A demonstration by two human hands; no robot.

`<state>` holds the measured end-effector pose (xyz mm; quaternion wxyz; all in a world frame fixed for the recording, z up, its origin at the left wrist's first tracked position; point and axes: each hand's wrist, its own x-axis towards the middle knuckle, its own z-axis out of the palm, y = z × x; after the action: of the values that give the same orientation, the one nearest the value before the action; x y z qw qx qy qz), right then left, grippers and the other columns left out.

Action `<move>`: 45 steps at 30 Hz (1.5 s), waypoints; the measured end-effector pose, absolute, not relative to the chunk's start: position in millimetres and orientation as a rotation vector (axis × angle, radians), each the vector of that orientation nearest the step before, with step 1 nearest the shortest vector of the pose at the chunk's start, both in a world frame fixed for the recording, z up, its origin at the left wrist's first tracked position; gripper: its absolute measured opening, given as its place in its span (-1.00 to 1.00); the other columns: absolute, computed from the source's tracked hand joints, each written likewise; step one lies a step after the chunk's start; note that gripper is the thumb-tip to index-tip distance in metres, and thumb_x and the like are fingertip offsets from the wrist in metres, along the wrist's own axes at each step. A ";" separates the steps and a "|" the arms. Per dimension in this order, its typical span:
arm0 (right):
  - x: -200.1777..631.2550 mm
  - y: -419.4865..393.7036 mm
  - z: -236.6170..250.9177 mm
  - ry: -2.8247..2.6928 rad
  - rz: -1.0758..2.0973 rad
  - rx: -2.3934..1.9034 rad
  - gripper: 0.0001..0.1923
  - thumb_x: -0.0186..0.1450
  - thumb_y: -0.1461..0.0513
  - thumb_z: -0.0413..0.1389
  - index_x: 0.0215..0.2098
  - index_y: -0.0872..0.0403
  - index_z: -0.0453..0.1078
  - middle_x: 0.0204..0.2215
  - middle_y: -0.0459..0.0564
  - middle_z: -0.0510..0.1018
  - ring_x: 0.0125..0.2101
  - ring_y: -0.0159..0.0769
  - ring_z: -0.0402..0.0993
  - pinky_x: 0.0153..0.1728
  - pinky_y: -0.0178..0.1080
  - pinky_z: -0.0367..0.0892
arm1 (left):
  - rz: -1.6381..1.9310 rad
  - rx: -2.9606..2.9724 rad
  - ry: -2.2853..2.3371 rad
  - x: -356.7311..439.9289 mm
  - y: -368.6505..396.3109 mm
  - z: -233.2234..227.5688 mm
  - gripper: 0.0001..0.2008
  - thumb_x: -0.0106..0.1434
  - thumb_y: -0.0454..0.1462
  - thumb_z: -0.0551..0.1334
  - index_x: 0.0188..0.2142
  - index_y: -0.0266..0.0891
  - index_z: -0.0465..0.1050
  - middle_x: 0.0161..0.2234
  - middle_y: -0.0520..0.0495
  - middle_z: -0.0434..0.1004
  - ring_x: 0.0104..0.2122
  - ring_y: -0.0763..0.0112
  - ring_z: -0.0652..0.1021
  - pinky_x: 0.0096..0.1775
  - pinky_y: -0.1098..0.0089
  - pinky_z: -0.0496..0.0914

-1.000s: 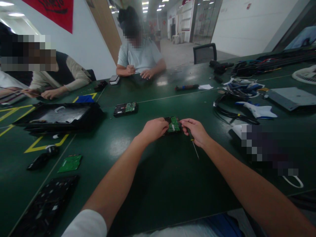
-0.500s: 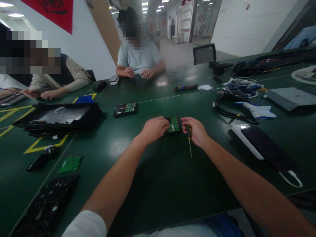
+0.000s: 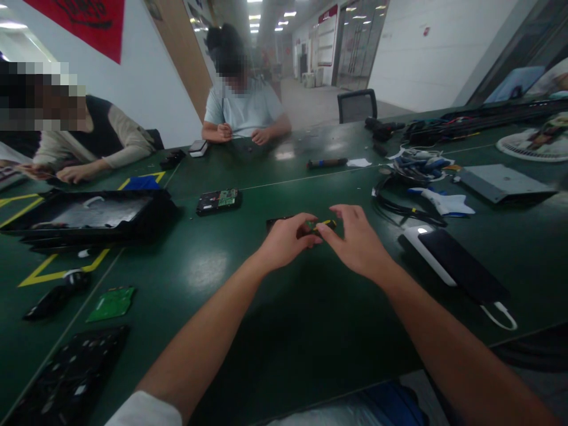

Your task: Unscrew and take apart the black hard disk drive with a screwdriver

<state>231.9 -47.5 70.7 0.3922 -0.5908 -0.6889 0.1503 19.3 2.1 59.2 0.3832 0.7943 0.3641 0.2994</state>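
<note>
Curling loosely, the left hand pinches the dark hard drive's near edge; at three o'clock of it the right hand, fingers spread, pinches a yellow-handled screwdriver. Green table; corridor at twelve o'clock.

Hard drive lies on table at centre, mostly hidden behind left hand and right hand. Second drive sits farther back-left. Open black case left of that. Loose circuit board near left, keyboard in front of it. Phone lies on power bank to the right; cable coil behind them. Two people sit at far side.
</note>
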 end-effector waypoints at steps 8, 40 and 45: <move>326.3 -74.6 59.7 -1.562 -0.148 -2.401 -0.20 0.47 -0.23 -0.02 0.35 0.21 0.30 0.34 0.52 0.21 0.34 0.52 0.15 0.18 0.43 0.26 | 0.862 1.981 0.965 15.5 9.6 54.3 -0.65 0.43 -0.17 0.35 0.16 -0.16 0.52 -0.33 0.01 0.63 -0.37 0.36 0.65 -0.32 0.36 0.51; 215.7 4.4 -13.9 -2.288 0.067 -1.107 -0.33 0.47 -0.08 0.18 0.41 0.04 0.24 0.44 0.30 0.30 0.48 0.21 0.15 0.42 0.38 0.19 | 1.376 1.979 1.062 -16.6 38.9 64.3 -0.51 0.36 -0.33 0.34 0.25 -0.03 0.39 -0.23 0.02 0.56 -0.26 0.37 0.59 -0.12 0.30 0.51; 223.0 3.2 -12.6 -2.319 0.053 -1.093 -0.36 0.46 0.06 0.21 0.42 0.08 0.27 0.48 0.27 0.27 0.52 0.15 0.07 0.45 0.33 0.16 | 1.374 1.914 1.030 -20.1 45.3 60.4 -0.57 0.37 -0.32 0.34 0.18 -0.06 0.36 -0.11 -0.04 0.65 -0.15 0.32 0.67 -0.02 0.23 0.53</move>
<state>223.0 3.2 -12.6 0.2846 -0.4087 -0.8670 0.0199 -20.1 45.3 60.4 0.2813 0.7143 0.3844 0.5127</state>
